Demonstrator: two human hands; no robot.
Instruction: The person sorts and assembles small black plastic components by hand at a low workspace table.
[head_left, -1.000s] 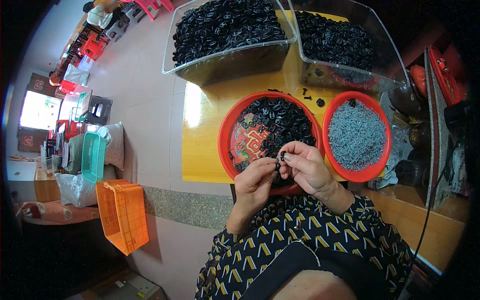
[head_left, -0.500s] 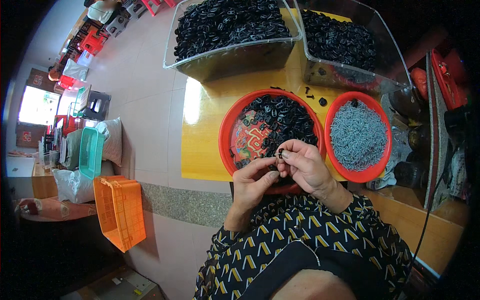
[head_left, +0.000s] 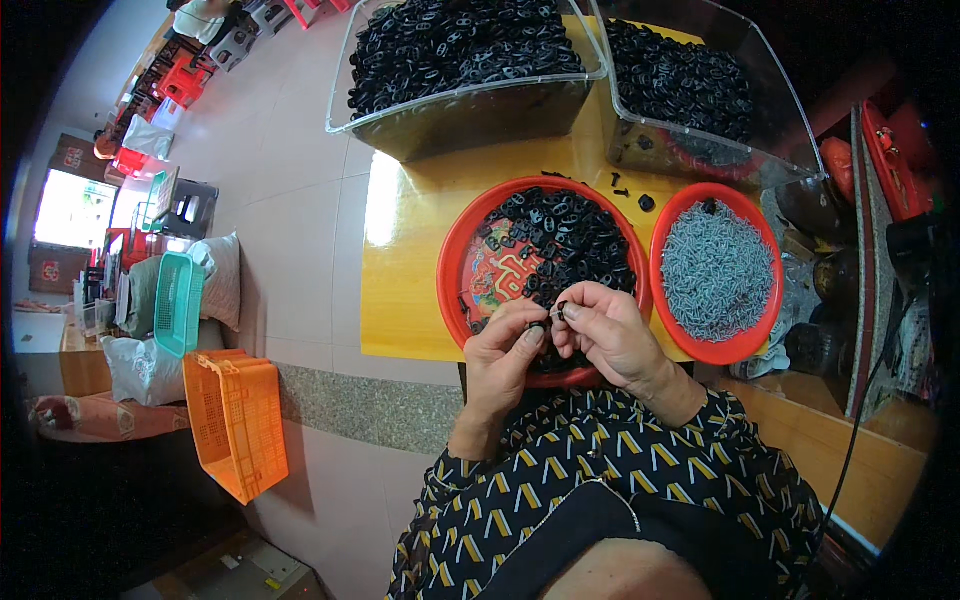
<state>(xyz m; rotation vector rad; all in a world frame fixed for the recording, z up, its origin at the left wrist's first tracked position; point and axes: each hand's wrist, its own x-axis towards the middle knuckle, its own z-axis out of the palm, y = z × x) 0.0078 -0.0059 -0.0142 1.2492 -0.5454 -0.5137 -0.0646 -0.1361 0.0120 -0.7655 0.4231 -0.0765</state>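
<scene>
Head view: red basins (head_left: 447, 265) on yellow table (head_left: 405, 300), tiled floor (head_left: 295, 260) left.

From where I stand, no wording is legible. On the floor of the red basin (head_left: 449, 285), a yellow character-like emblem (head_left: 512, 272) shows, partly covered by black plastic pieces (head_left: 600, 252). Near the bright window (head_left: 74, 210), two small red squares (head_left: 73, 157) with pale marks sit on brown panels (head_left: 96, 172), too small to read.
</scene>
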